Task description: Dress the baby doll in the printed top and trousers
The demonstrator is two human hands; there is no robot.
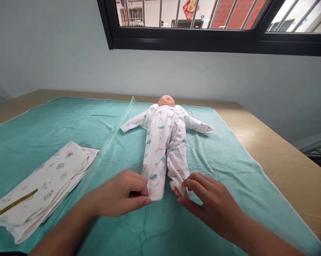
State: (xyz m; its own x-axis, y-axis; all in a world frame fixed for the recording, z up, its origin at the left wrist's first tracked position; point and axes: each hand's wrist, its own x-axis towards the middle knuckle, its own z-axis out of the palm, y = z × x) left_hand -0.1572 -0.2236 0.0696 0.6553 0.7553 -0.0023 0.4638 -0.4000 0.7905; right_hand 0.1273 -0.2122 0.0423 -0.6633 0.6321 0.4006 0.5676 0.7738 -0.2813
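Observation:
A baby doll [166, 100] lies on its back, dressed in white printed baby clothes, with both sleeves [136, 122] spread sideways. White baby trousers [157, 142] with a blue-green print cover its legs. My left hand [123, 193] has thumb and forefinger closed at the cuff of the left trouser leg, which lies flat with no foot showing. At the other cuff, my right hand [211, 201] has its fingers and thumb around the fabric edge. Between them, the doll's toes [175, 191] peek out of that bunched leg.
A turquoise blanket [69, 121] covers most of the wooden table [272, 149]. To the left lies a folded white printed cloth [51, 181] with a thin yellow-brown strip [15, 204] on it. Behind the table are a wall and a dark-framed barred window [182, 33].

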